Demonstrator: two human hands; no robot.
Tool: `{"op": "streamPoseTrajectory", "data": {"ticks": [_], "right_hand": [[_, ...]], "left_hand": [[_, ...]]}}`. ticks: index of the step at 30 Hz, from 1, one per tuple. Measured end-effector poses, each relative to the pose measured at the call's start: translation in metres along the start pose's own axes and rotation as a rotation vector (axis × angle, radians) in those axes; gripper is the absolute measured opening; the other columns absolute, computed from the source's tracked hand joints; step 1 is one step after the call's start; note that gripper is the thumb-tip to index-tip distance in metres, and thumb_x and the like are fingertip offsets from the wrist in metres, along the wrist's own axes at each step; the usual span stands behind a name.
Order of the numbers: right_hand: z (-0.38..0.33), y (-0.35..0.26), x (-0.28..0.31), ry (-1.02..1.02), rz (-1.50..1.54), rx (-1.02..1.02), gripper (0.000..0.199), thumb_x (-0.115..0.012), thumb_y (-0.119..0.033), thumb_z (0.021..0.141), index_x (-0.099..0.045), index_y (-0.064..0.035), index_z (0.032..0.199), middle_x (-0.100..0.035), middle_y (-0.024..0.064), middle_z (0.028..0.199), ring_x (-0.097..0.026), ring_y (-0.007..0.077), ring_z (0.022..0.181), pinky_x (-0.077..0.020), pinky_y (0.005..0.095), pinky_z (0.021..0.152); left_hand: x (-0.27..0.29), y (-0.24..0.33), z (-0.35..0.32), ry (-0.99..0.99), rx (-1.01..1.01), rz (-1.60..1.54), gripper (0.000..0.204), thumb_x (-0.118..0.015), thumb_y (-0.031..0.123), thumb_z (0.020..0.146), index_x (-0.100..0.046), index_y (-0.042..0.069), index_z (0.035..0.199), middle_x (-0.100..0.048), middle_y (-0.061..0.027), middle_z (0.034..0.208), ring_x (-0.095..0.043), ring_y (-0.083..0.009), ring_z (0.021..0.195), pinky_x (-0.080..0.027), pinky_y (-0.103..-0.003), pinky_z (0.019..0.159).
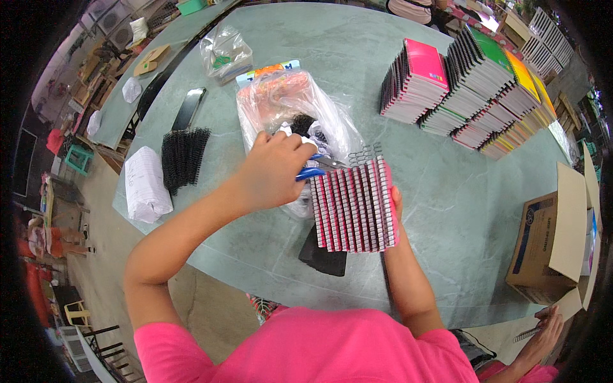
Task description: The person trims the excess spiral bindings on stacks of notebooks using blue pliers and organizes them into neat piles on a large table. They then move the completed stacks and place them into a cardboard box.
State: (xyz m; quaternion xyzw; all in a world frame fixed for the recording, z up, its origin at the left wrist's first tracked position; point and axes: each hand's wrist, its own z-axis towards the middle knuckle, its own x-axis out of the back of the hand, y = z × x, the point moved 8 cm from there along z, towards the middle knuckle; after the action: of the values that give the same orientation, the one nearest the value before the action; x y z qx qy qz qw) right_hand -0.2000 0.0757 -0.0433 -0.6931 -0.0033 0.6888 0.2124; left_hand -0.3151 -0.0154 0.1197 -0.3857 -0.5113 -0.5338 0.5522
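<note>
My left hand (271, 169) is closed around blue-handled pliers (311, 171). Their metal jaws reach the top of a stack of pink spiral notebooks (354, 207), where uncut coil ends stick up past the covers. The notebooks stand with their bound spines toward me. My right hand (397, 201) grips this stack from its right side, most of its fingers hidden behind it. Just beyond the pliers lies a clear plastic bag (338, 121) with black coils and white paper inside. A dark block (322, 252) sits partly under the notebooks.
Stacks of spiral notebooks (472, 89) in pink, green and yellow fill the far right. An open cardboard box (543, 236) is at the right edge, near another person's hand (543, 338) with a coil. Black coils (183, 159) and a white wrapped roll (147, 185) lie left.
</note>
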Motion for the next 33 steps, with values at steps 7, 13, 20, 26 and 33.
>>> {"op": "streamPoseTrajectory", "data": {"ticks": [7,13,20,26,33], "right_hand": [[-0.001,0.0,0.0,0.003,-0.025,-0.01,0.074,-0.062,-0.046,0.07,-0.039,0.0002,0.123,-0.053,0.0174,0.114,-0.055,0.0287,0.101,-0.0447,0.0423,0.089],[-0.002,-0.001,0.01,0.004,-0.003,0.01,0.066,-0.062,-0.04,0.073,-0.042,0.0008,0.121,-0.055,0.0159,0.111,-0.056,0.0271,0.099,-0.0458,0.041,0.087],[0.003,0.0,0.008,0.002,-0.012,0.028,0.066,-0.061,-0.041,0.074,-0.041,0.0009,0.122,-0.054,0.016,0.113,-0.056,0.0268,0.101,-0.0456,0.0407,0.088],[-0.001,0.001,0.0,-0.004,0.005,-0.001,0.07,-0.062,-0.043,0.072,-0.04,0.0008,0.123,-0.053,0.0172,0.114,-0.055,0.0286,0.101,-0.0456,0.0431,0.088],[0.0,0.001,0.009,-0.018,-0.026,-0.01,0.069,-0.06,-0.044,0.074,-0.04,0.0006,0.122,-0.054,0.0164,0.113,-0.056,0.0273,0.099,-0.0462,0.0416,0.086]], "left_hand": [[-0.012,0.013,0.01,-0.057,-0.071,-0.017,0.033,-0.062,0.011,0.064,-0.056,0.007,0.097,-0.055,-0.0103,0.08,-0.055,-0.0286,0.077,-0.042,-0.039,0.07],[-0.023,-0.018,-0.006,-0.259,0.095,-0.366,0.029,-0.061,0.009,0.063,-0.056,0.004,0.092,-0.055,-0.0121,0.078,-0.056,-0.0313,0.074,-0.045,-0.042,0.065],[0.004,-0.059,-0.018,-0.064,0.204,0.276,0.033,-0.061,0.011,0.066,-0.055,0.006,0.097,-0.056,-0.0119,0.092,-0.053,-0.0298,0.088,-0.04,-0.039,0.076],[0.002,0.012,0.01,0.02,-0.031,-0.041,0.039,-0.062,0.011,0.063,-0.055,0.008,0.102,-0.054,-0.0097,0.092,-0.052,-0.0264,0.09,-0.037,-0.04,0.077],[-0.008,0.02,0.017,-0.085,-0.048,0.046,0.039,-0.061,0.009,0.063,-0.055,0.008,0.102,-0.055,-0.0092,0.083,-0.055,-0.0272,0.08,-0.041,-0.039,0.071]]}}
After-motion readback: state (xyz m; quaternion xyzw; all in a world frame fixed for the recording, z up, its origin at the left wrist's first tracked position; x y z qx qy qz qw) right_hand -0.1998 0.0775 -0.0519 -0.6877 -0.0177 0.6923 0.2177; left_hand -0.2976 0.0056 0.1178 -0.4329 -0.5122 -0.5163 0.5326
